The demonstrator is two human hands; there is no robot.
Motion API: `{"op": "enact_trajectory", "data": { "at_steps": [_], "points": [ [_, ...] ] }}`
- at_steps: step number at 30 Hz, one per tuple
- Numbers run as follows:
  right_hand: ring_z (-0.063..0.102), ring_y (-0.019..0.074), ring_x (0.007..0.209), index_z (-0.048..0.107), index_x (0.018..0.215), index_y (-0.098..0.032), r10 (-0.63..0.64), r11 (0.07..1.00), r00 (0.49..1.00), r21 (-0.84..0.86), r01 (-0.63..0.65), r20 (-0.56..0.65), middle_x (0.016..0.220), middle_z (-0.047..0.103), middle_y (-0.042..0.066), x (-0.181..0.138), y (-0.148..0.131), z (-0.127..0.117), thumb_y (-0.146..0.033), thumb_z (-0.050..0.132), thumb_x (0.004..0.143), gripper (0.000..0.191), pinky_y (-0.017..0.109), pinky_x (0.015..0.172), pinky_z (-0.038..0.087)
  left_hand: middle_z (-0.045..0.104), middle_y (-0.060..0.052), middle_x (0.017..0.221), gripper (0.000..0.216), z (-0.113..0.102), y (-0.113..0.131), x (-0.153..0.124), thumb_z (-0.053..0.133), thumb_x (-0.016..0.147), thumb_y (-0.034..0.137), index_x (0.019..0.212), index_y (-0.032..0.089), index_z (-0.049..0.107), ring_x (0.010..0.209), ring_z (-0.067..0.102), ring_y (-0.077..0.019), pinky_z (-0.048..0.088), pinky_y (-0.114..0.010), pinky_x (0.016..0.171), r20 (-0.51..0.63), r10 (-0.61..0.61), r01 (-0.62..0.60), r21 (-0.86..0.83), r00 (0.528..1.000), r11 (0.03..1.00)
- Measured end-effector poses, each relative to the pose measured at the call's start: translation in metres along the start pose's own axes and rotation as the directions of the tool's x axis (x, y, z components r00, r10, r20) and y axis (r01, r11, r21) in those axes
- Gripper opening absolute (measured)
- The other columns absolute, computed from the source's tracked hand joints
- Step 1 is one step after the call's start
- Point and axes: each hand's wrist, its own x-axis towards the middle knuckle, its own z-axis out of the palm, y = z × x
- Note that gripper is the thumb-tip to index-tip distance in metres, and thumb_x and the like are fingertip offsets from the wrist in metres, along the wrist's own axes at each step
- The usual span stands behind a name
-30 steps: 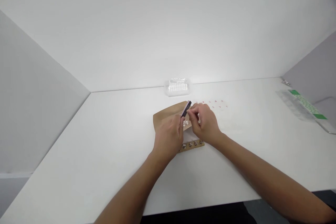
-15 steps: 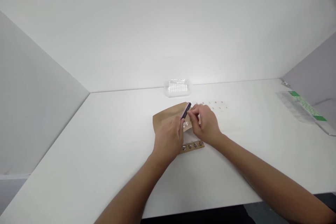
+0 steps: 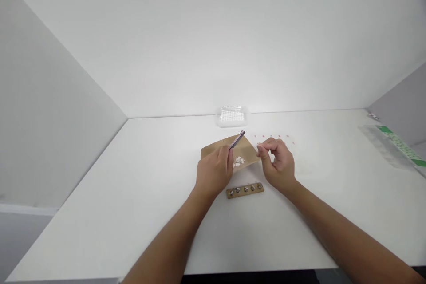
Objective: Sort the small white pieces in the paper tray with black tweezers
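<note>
My left hand (image 3: 214,171) is closed around a slim dark bar (image 3: 237,139) with a pale edge, its far end sticking up past the fingers. My right hand (image 3: 278,164) pinches thumb and fingertips together to the right of the bar, apart from it. Whatever lies in that pinch is too small to make out. Beneath both hands lies a sheet of brown paper (image 3: 216,145) bearing several small white pieces (image 3: 238,161). Closer to me is a brown strip (image 3: 245,191) with several small metal parts in a row.
A clear plastic box (image 3: 232,116) stands against the back wall. Behind my right hand lies a transparent sheet with red marks (image 3: 279,136). At the far right rest a clear bag with a green-edged strip (image 3: 399,144) and a small item (image 3: 373,116) in the corner.
My right hand has drawn away from the dark bar to the right, still pinched. The left hand keeps hold of the bar. The view has shifted slightly, and the whole brown strip now shows.
</note>
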Motion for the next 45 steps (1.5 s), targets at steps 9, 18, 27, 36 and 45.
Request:
{"op": "enact_trajectory", "data": {
  "at_steps": [9,18,27,36,45],
  "points": [
    [0.067,0.0167,0.073,0.063,0.093,-0.024,-0.317,0.945,0.948,-0.079,0.317,0.01,0.08,0.071,0.001,-0.001,-0.001,-0.007,-0.011,0.072,0.09,0.016,0.033,0.065,0.051,0.066,-0.01,0.084,0.033,-0.02,-0.049,0.019,0.037,0.104,0.029,0.088,0.018,0.064,0.088,0.059,-0.0247,0.031,-0.03,0.057,-0.185,-0.233,0.287,0.368,0.955,0.884],
    [0.062,0.0094,0.055,0.068,0.099,-0.027,-0.583,0.782,0.802,-0.177,0.597,0.13,0.073,0.072,-0.005,0.003,-0.011,-0.014,-0.01,0.077,0.087,0.023,0.028,0.056,0.042,0.064,-0.016,0.068,0.028,-0.039,-0.068,0.019,0.046,0.087,0.028,0.067,0.019,0.064,0.097,0.056,-0.0352,0.037,-0.032,0.053,-0.026,-0.455,0.429,0.387,0.89,0.816],
    [0.062,0.0078,0.057,0.066,0.075,-0.024,-0.722,0.638,0.662,-0.175,0.75,0.204,0.075,0.075,-0.005,0.005,-0.025,-0.014,-0.003,0.081,0.079,0.025,0.026,0.051,0.042,0.07,-0.015,0.099,0.024,-0.044,-0.059,0.015,0.051,0.083,0.016,0.095,0.018,0.071,0.104,0.058,-0.0333,0.033,-0.054,0.107,-0.139,-0.263,0.297,0.42,0.955,0.857],
    [0.06,0.008,0.054,0.05,0.059,-0.022,-0.757,0.56,0.61,-0.248,0.791,0.234,0.075,0.074,-0.008,-0.001,-0.035,-0.012,-0.006,0.081,0.075,0.038,0.026,0.043,0.036,0.075,-0.003,0.1,0.015,-0.046,-0.003,0.006,0.061,0.095,0.034,0.096,0.027,0.074,0.104,0.062,-0.0226,0.033,-0.046,0.109,0.239,0.197,-0.063,-0.474,0.951,0.878],
    [0.057,0.009,0.056,0.05,0.064,-0.025,-0.756,0.578,0.628,-0.262,0.773,0.187,0.072,0.068,-0.009,-0.007,-0.029,-0.012,-0.009,0.076,0.077,0.034,0.029,0.045,0.032,0.075,-0.006,0.096,0.016,-0.068,0.002,0.012,0.065,0.094,0.035,0.1,0.027,0.077,0.094,0.067,-0.0213,0.053,-0.041,0.094,0.354,0.35,0.048,-0.759,0.867,0.65]
  ]
}}
